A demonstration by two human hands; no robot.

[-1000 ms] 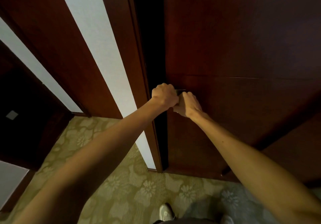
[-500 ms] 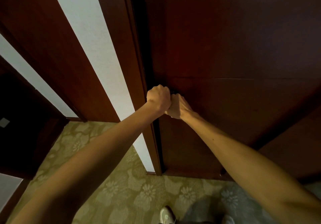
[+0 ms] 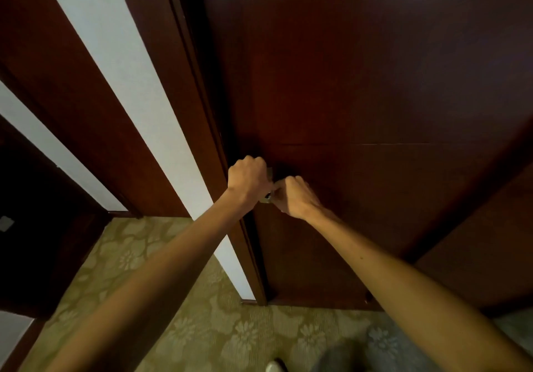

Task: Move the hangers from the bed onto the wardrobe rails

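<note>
Together, both hands (image 3: 271, 188) on door handle (image 3: 268, 197).

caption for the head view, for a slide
Both hands, left and right, grip the handle of a dark wooden door.

A: What does your left hand (image 3: 248, 179) cover on the wardrobe door (image 3: 360, 97)?

B: Most of a small metal handle (image 3: 268, 195); only a sliver shows beside your right hand (image 3: 294, 197), so its shape is unclear.

A: And your fingers?

B: They curl out of sight against the door, probably round that handle. Below the door, your shoe (image 3: 275, 366) is cut off by the frame's edge.
</note>
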